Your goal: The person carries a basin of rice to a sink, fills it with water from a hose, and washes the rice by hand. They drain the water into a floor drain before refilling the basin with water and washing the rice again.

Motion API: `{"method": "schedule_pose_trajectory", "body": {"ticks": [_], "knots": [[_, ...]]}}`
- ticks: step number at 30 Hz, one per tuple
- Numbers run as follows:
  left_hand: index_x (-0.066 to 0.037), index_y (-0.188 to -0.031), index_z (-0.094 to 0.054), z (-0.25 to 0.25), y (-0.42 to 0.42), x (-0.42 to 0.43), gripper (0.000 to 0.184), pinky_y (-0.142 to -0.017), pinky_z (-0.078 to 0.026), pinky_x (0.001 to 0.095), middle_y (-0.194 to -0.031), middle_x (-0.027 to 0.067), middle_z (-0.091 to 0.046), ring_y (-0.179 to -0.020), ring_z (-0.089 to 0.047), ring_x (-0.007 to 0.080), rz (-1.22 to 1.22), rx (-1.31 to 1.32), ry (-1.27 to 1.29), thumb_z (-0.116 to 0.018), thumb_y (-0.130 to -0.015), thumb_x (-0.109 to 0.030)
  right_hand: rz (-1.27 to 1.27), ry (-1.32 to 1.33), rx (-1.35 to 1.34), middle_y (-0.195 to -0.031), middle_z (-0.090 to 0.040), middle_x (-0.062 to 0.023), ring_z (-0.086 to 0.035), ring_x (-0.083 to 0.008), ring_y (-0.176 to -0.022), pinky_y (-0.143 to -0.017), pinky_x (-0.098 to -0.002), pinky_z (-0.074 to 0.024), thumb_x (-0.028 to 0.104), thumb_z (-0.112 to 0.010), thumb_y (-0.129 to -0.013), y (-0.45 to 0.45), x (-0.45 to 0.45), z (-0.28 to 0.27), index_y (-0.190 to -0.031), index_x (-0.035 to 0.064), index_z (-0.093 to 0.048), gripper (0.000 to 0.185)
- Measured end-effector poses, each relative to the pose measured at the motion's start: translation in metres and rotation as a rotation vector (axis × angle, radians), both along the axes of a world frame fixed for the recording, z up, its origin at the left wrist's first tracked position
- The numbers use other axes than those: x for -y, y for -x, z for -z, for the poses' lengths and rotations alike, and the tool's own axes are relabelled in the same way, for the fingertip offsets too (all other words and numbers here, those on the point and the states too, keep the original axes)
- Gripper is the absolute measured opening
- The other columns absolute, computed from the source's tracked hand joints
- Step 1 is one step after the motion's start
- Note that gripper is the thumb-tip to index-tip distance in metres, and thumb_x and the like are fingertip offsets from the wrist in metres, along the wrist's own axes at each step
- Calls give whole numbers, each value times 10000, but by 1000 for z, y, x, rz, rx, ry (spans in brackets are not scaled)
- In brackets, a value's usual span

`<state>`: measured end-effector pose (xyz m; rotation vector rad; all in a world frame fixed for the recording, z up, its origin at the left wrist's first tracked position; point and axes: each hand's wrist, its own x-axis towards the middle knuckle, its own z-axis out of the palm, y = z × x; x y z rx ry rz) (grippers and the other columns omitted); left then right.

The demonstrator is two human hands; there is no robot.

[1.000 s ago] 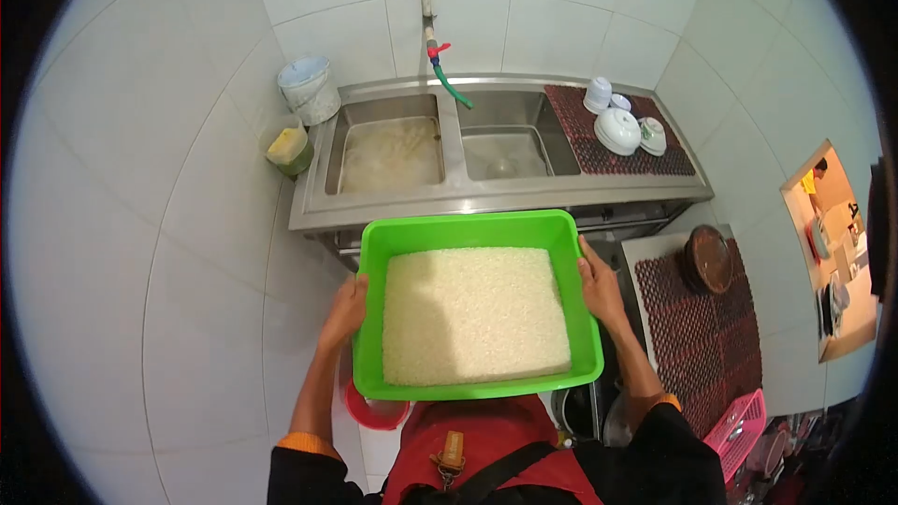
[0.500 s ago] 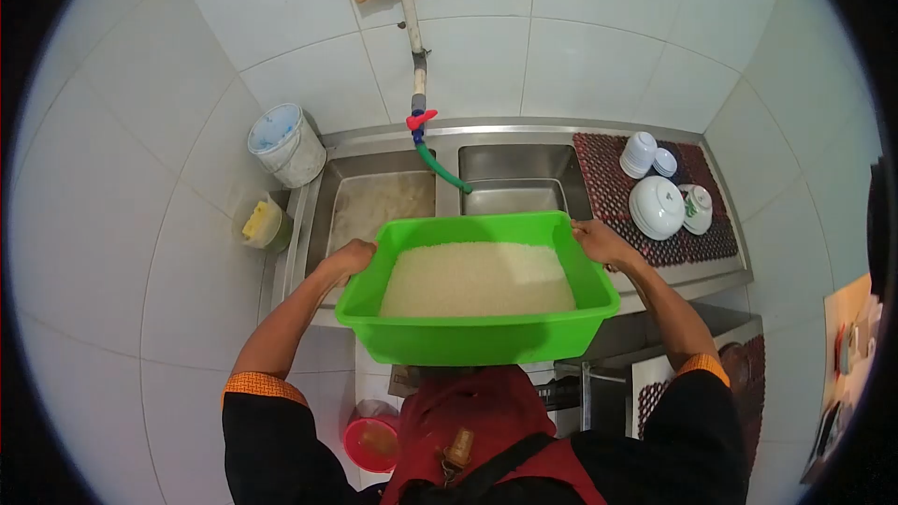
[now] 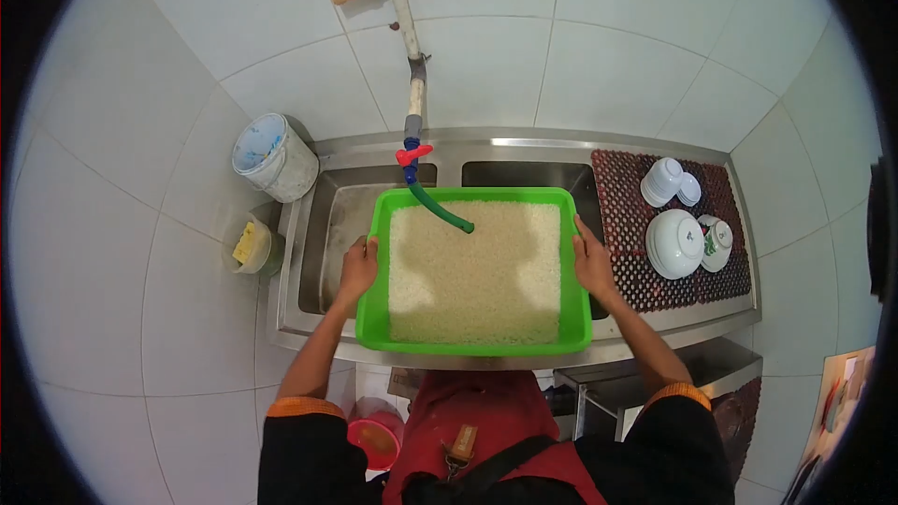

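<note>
A green basin [image 3: 475, 350] stretches over the middle of the double sink and its front edge, with white rice [image 3: 477, 290] spread level inside. My left hand [image 3: 358, 269] grips the basin's left side, and my right hand [image 3: 592, 260] grips its right side; the fingers are partly hidden by the rim. Above the rice, near the far rim, ends a green hose [image 3: 438, 206] that hangs from a tap with a red handle [image 3: 414, 155]. Shadows fall across the rice.
Left of the steel sink [image 3: 323, 224] stand a white bucket [image 3: 275, 159] and a tub with a yellow sponge [image 3: 245, 243]. White bowls [image 3: 674, 243] lie upside down on a dark red mat [image 3: 627, 224] at right. Below is a red bucket [image 3: 376, 440].
The basin has moved forward from in front of the sink to over it, and now lies level beneath the hose. Both hands have stayed on its sides. The view has tilted and shifted.
</note>
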<state>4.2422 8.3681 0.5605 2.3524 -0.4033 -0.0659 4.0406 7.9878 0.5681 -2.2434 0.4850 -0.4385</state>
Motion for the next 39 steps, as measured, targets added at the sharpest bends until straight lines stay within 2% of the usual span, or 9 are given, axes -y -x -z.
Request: {"method": "schedule_pose_trajectory", "body": {"ticks": [6,8,12,14,16,19,30,33,39], "knots": [[24,-948,-556,5,21,-6,361,-604,-430,418,-726,219,-585,-650,-580,360,-43,-17,116,-451,-972,-320,47,2,-248,-952,-641,-235,-648,-381,-773,-672,-441,-515,216,-475,-948,7,-26,-6,-1349,10,-394,458],[13,-941,-555,-2,20,-4,327,-580,-429,433,-715,223,-593,-643,-582,389,-45,-28,116,-451,-970,-295,-27,598,-425,-952,-622,-215,-636,-355,-806,-669,-440,-514,254,-529,-919,-21,-35,-55,-1308,9,-437,469],[-5,-959,-543,11,17,-8,281,-566,-421,479,-703,233,-597,-657,-579,442,-36,-4,128,-455,-967,-272,-468,619,381,-1030,-584,-138,-619,-323,-812,-640,-406,-508,267,-591,-865,-129,-100,-142,-1182,58,-531,384],[-8,-967,-539,11,16,-9,291,-574,-420,493,-696,236,-595,-666,-574,454,-40,-9,134,-450,-966,-286,-528,1004,289,-915,-611,-110,-626,-267,-809,-607,-358,-496,277,-593,-852,-176,-143,-164,-1101,81,-561,319],[-11,-976,-535,14,20,-9,302,-582,-419,507,-690,238,-592,-676,-570,465,-51,-33,152,-446,-966,-299,-694,1310,-324,-760,-616,-84,-638,-242,-779,-559,-331,-483,232,-584,-840,-214,-177,-175,-1026,82,-587,239],[-19,-988,-535,6,19,-9,322,-595,-425,522,-672,246,-586,-676,-570,470,-63,-85,132,-433,-966,-324,-654,1349,-431,-782,-680,-58,-666,-264,-772,-639,-367,-506,193,-579,-817,-258,-185,-149,-948,73,-675,202],[-27,-1022,-541,10,18,-9,317,-620,-430,523,-748,264,-608,-710,-575,472,-73,-98,128,-431,-964,-319,-514,723,-622,-976,-626,-213,-651,-353,-873,-682,-438,-525,138,-631,-772,-250,-182,-178,-933,-69,-618,263],[-43,-1056,-547,6,18,-9,302,-642,-429,521,-799,268,-617,-743,-574,471,-55,-121,168,-437,-963,-309,-399,623,-337,-781,-640,-208,-643,-369,-742,-674,-441,-499,318,-593,-881,-237,-170,-161,-923,-44,-541,368],[-60,-1062,-555,5,18,-9,301,-658,-437,521,-803,256,-625,-776,-591,467,-63,-109,126,-440,-963,-320,-96,324,-104,-723,-633,-166,-620,-348,-668,-615,-425,-468,286,-538,-909,-128,-106,-129,-844,-6,-609,307]]}}
